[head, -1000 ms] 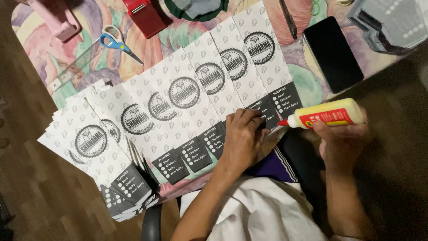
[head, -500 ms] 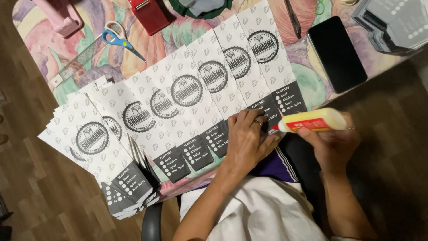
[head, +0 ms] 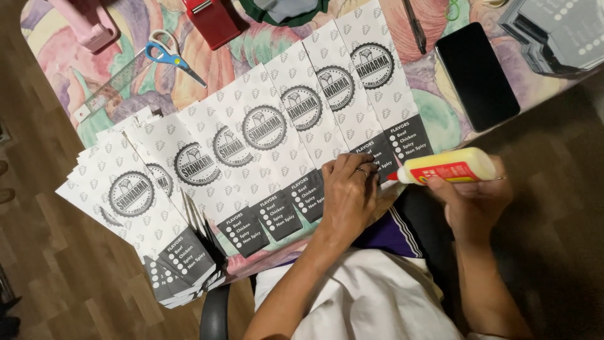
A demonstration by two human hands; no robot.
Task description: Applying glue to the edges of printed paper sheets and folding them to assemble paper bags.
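Head view: the glue bottle (head: 448,169) lies horizontal, nozzle pointing left at the dark lower edge of the fanned paper sleeves (head: 277,151). The right hand (head: 473,200) grips the bottle. The left hand (head: 348,195), nearer the sleeves, presses flat beside the nozzle. Since a second ago, the bottle has dropped closer to the left hand.

Bright, even light on the white paper sleeves (head: 277,145); floor and frame corners fall dim, print sharp, glare slight.

- Paper bags (head: 264,151) fanned in an overlapping row across the table (head: 126,82).
- Scissors (head: 168,55) behind the row, phone (head: 477,75) right of it.
- Glue bottle (head: 448,169) at the row's right end.
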